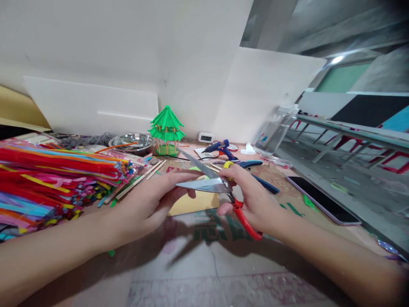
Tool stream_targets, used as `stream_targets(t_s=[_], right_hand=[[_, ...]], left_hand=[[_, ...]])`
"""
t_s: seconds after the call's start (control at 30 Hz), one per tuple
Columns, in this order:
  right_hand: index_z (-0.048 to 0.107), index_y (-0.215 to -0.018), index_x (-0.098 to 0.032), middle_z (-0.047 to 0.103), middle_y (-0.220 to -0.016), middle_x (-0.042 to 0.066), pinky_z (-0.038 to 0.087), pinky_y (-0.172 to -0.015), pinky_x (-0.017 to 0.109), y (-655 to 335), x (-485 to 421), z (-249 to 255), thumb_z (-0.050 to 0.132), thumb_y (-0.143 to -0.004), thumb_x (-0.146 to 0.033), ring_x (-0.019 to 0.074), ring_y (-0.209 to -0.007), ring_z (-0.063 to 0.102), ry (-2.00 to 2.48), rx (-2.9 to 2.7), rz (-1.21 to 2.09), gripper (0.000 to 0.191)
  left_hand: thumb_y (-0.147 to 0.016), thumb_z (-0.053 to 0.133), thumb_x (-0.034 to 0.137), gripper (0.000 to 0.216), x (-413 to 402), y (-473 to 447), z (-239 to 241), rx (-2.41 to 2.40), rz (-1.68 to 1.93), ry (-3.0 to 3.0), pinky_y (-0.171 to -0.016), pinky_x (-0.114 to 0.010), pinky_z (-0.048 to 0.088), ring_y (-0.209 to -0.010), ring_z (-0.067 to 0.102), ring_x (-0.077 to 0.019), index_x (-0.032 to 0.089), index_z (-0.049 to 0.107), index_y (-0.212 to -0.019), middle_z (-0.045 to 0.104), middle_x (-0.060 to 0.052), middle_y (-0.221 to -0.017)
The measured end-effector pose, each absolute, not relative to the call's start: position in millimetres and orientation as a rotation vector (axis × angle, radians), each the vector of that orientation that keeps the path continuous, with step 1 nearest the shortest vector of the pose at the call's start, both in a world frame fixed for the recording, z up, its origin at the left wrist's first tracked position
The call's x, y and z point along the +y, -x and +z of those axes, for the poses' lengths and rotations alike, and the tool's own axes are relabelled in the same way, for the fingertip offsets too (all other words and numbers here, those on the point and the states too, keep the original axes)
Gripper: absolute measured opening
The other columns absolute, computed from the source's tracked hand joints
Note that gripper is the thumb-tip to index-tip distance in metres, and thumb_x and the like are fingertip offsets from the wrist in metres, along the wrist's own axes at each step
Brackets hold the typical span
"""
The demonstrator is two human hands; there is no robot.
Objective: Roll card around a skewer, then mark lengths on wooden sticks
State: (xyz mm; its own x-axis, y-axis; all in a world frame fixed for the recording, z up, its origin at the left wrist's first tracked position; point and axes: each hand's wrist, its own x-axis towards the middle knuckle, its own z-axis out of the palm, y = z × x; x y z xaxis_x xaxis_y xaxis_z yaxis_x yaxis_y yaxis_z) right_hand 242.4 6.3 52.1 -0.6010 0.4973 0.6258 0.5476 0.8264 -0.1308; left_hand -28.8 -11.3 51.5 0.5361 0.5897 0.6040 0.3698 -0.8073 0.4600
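Note:
My right hand (252,198) grips a pair of scissors (209,181) by its red and yellow handles, with the steel blades spread open and pointing left. My left hand (153,200) sits just left of the blades, fingers stretched toward them and touching the lower blade's tip; whether it pinches something small I cannot tell. A tan piece of card (194,202) lies on the table right under both hands.
A big pile of coloured pipe cleaners (54,179) fills the left. Behind stand a small green pagoda model (166,130), a metal bowl (131,141), a blue glue gun (220,149) and wooden sticks (143,177). A phone (322,199) lies right, near the table edge.

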Motion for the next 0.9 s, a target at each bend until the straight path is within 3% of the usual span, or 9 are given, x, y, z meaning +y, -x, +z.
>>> stream_targets(t_s=[0.1,0.3,0.47,0.7,0.9], right_hand=[[0.053,-0.119,-0.014,0.06,-0.098,0.011,0.049,-0.065,0.032,-241.6,5.1,51.8,0.058,-0.091,-0.067,0.0211,-0.08,0.058,0.783,-2.341,-0.068,0.06],[0.056,-0.118,-0.013,0.061,-0.097,0.012,0.05,-0.067,0.033,-240.4,4.2,51.2,0.056,-0.091,-0.068,0.0214,-0.08,0.059,0.784,-2.351,-0.031,0.062],[0.057,-0.117,-0.013,0.062,-0.094,0.01,0.049,-0.068,0.033,-240.3,2.7,51.6,0.057,-0.092,-0.066,0.0206,-0.078,0.059,0.798,-2.368,0.036,0.059],[0.058,-0.118,-0.01,0.064,-0.098,0.014,0.05,-0.071,0.036,-239.0,0.3,52.4,0.05,-0.09,-0.074,0.0233,-0.083,0.06,0.818,-2.368,0.086,0.071],[0.06,-0.115,-0.011,0.065,-0.096,0.011,0.05,-0.07,0.033,-237.1,-2.2,54.6,0.048,-0.088,-0.079,0.0207,-0.08,0.059,0.838,-2.364,0.178,0.074]], left_hand=[[-0.102,0.045,0.015,0.031,-9.4,28.0,51.0,0.803,1.101,-2.503,-0.087,-0.018,0.054,-0.099,0.069,-0.0116,0.023,0.062,-0.126,0.075,-0.001,-0.11],[-0.099,0.047,0.012,0.035,-6.3,26.9,51.9,0.766,1.149,-2.572,-0.098,-0.021,0.052,-0.112,0.067,-0.013,0.022,0.06,-0.13,0.072,-0.003,-0.125],[-0.099,0.046,0.012,0.03,-7.9,27.4,52.8,0.788,1.107,-2.563,-0.089,-0.021,0.055,-0.101,0.07,-0.0128,0.022,0.064,-0.121,0.076,-0.002,-0.111],[-0.099,0.046,0.01,0.032,-7.6,27.3,54.1,0.716,1.143,-2.593,-0.09,-0.019,0.055,-0.106,0.07,-0.0123,0.023,0.062,-0.123,0.074,-0.002,-0.12],[-0.099,0.044,0.013,0.024,-7.9,27.9,54.2,0.823,1.079,-2.574,-0.089,-0.023,0.054,-0.101,0.069,-0.0149,0.02,0.066,-0.107,0.075,-0.004,-0.112]])
